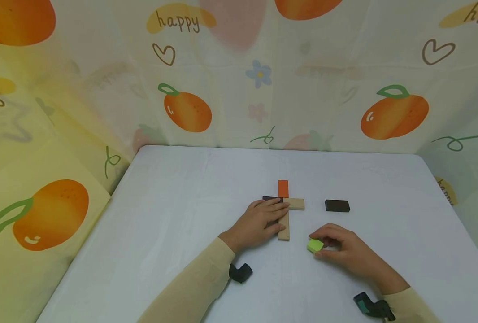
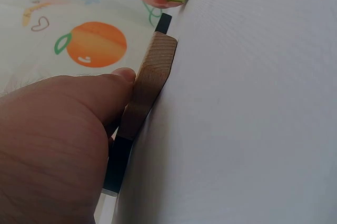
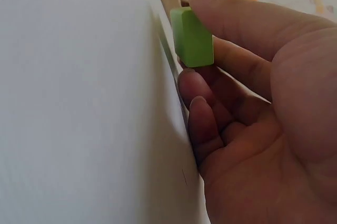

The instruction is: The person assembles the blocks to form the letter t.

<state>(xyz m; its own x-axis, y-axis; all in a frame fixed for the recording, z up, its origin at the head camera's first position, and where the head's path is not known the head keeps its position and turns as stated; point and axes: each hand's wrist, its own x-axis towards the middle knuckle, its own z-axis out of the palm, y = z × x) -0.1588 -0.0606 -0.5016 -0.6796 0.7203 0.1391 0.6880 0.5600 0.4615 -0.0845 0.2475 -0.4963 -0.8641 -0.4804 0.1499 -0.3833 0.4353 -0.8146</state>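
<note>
My left hand (image 1: 261, 223) lies over a flat group of blocks, its fingers stretched across them. A wooden block (image 1: 284, 229) points toward me, and my left thumb touches its side, as the left wrist view shows. Another wooden block (image 1: 297, 204) extends right, an orange block (image 1: 283, 189) points away from me, and a dark block (image 1: 269, 198) shows partly from under the fingers. To the right of the group, my right hand (image 1: 345, 251) pinches a small lime-green block (image 1: 315, 245) between thumb and fingers, close over the table. The right wrist view shows the green block (image 3: 196, 40) at the fingertips.
A single black block (image 1: 337, 206) lies on the white table (image 1: 190, 188), right of the group. Behind the table hangs a cloth (image 1: 231, 103) printed with oranges, which also covers the left side. Both wrists wear dark camera mounts (image 1: 241, 272).
</note>
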